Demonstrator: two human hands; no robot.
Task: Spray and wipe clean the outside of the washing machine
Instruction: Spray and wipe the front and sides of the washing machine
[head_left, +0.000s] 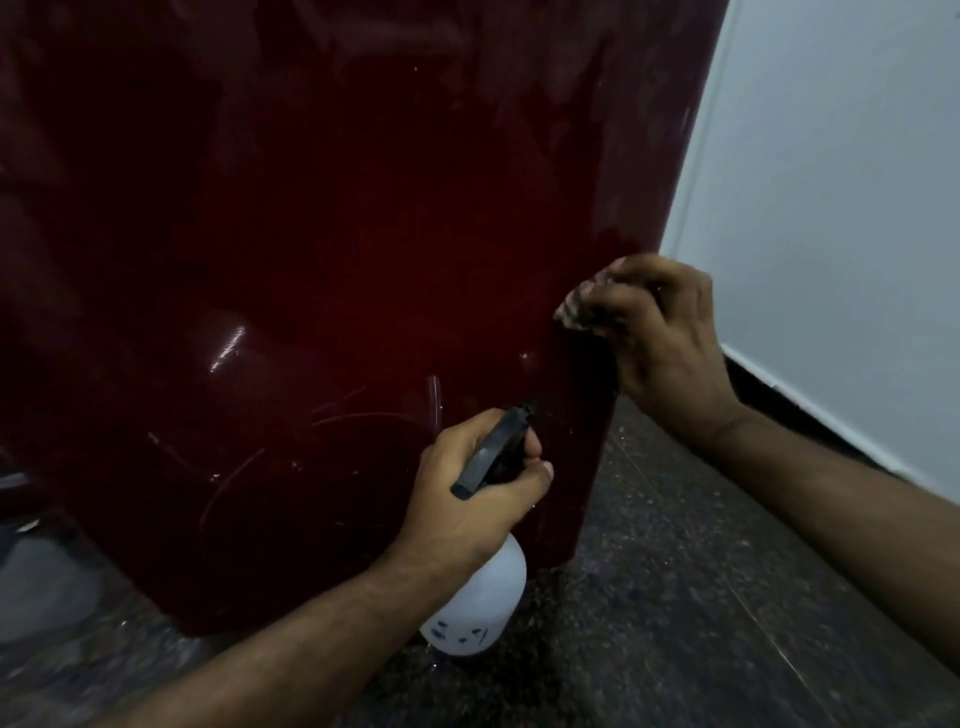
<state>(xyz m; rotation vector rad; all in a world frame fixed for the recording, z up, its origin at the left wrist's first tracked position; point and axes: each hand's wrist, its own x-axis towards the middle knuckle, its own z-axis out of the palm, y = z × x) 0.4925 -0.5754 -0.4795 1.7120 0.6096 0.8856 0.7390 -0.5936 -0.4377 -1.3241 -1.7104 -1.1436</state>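
Dark red and glossy, the washer panel fills most of our view, with faint smears and curved scratches low down, standing on a dark speckled floor beside a pale wall with a black skirting. Our right hand presses a bunched cloth against the panel close to its right edge, fingers curled over it, while our left hand is wrapped around the neck of a white bottle, its black nozzle pointing at the panel. Right of the edge, open floor reaches to the wall.
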